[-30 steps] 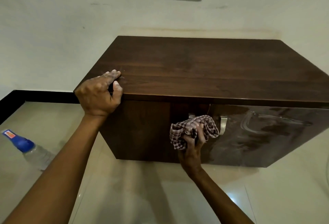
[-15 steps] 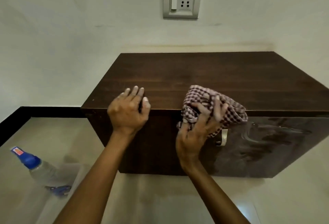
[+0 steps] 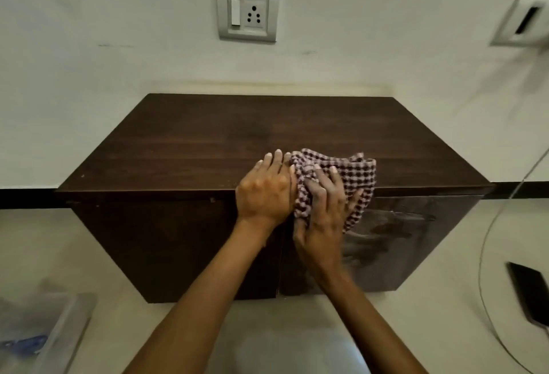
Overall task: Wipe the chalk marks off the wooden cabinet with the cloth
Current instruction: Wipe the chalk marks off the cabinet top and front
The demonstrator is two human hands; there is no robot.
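At frame centre the left hand [image 3: 264, 192] lies flat over the cabinet's [image 3: 184, 148] front top edge, fingers together. Touching its right side, the right hand [image 3: 322, 213] clutches the bunched cloth [image 3: 353, 174] against that edge. Pale smears, probably chalk [image 3: 386, 234], streak the door at right.

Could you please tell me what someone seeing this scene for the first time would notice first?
Probably the two bare hands at the front edge of the dark brown wooden cabinet: the right hand bunches a checked purple-and-white cloth, with the left hand close against it. Next, the pale smeared marks on the cabinet's right front panel, below the cloth. Above, a grey wall socket with a white switch stands out on the plain wall.
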